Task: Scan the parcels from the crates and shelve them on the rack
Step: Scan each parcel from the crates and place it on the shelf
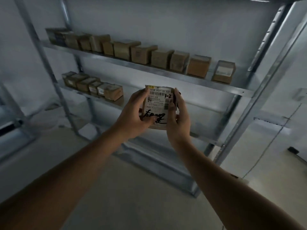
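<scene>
Both my hands hold one small brown parcel [157, 107] up in front of the metal rack [239, 90]. Its white shipping label faces me, with barcodes and black handwriting on it. My left hand [132, 117] grips the parcel's left side and lower edge. My right hand [180, 117] grips its right side, with a small dark object pressed between the fingers and the parcel; I cannot tell what it is. The parcel hangs level with the second shelf, to the right of the boxes standing there.
The upper shelf carries a row of several brown boxes [141, 53] from left to right, the last one [223, 72] near the right post. The shelf below holds several boxes [93, 85] at its left end. A lower shelf [166, 165] sits near the floor.
</scene>
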The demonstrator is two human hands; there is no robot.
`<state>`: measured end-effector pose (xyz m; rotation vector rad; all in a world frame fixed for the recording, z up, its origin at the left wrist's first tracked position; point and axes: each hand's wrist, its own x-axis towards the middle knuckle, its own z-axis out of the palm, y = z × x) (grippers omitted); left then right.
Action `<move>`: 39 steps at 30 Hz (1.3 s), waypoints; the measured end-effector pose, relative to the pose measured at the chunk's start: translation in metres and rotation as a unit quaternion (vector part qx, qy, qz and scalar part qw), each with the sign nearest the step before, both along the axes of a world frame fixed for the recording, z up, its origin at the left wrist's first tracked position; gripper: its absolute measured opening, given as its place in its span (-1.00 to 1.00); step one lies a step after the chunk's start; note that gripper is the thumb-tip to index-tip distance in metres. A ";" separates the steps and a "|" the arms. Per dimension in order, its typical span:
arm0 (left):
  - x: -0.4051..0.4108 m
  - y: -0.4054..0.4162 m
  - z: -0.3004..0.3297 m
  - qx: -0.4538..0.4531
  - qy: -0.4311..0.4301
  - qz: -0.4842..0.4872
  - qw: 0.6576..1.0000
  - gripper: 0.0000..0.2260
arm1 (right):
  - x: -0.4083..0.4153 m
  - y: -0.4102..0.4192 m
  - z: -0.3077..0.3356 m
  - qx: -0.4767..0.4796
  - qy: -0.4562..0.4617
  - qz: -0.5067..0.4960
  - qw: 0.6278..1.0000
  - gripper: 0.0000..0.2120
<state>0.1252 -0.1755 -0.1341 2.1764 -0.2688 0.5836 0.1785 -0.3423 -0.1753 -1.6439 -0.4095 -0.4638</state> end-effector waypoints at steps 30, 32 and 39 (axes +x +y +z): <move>0.320 0.382 -0.113 -0.006 0.113 -0.056 0.992 -0.16 | 0.280 0.376 -0.096 -0.038 0.137 -0.069 0.988 -0.47; 0.337 0.396 -0.120 0.000 0.132 -0.071 0.989 -0.16 | 0.291 0.390 -0.099 -0.037 0.152 -0.080 0.984 -0.46; 0.403 0.421 -0.151 -0.014 0.200 -0.114 0.973 -0.13 | 0.342 0.416 -0.126 -0.054 0.222 -0.117 0.966 -0.44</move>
